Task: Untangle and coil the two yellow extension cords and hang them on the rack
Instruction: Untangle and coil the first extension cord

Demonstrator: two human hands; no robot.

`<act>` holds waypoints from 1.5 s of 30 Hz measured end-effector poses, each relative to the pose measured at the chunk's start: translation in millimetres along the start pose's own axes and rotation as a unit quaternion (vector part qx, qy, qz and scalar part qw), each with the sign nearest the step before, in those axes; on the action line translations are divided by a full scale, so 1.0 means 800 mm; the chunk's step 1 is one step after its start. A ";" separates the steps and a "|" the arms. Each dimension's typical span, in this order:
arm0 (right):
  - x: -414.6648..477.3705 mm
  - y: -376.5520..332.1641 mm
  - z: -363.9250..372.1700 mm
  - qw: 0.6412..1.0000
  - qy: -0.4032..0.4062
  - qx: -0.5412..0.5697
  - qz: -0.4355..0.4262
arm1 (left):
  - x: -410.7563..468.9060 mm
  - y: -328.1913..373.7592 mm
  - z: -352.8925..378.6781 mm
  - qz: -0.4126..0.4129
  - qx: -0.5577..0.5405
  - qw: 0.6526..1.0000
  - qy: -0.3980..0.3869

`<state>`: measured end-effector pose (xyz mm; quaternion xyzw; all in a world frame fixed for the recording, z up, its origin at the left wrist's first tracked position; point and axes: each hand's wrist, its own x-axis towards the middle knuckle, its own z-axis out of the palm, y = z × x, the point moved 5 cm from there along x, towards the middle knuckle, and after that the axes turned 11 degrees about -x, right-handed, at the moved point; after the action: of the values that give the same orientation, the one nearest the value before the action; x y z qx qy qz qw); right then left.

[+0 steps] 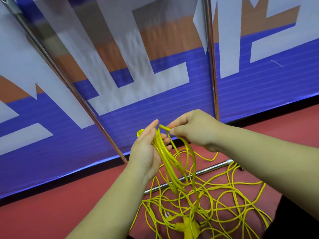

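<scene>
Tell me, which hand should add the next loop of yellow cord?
Probably the right hand: it pinches the loose strand leading to the floor tangle, while the left hand is busy holding the coil.

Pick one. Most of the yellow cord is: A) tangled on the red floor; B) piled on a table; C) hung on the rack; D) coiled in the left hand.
A: the yellow cord sprawls on the red floor; the left hand holds just a few loops.

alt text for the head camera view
A person's left hand holds a bundle of yellow cord loops while the right hand pinches one loop at the top. More yellow cord lies tangled on the red floor over a metal bar, by a blue and white banner.
</scene>
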<state>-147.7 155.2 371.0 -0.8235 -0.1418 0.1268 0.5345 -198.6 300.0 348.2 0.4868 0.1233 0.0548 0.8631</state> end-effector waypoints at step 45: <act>-0.013 0.087 0.127 0.963 -0.257 -0.069 -0.034 | 0.038 0.161 -0.187 0.143 -0.343 0.904 0.211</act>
<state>-186.8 209.8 267.5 -0.7927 -0.3107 0.3063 0.4258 -206.1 497.0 379.6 0.1501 0.2055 0.3178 0.9134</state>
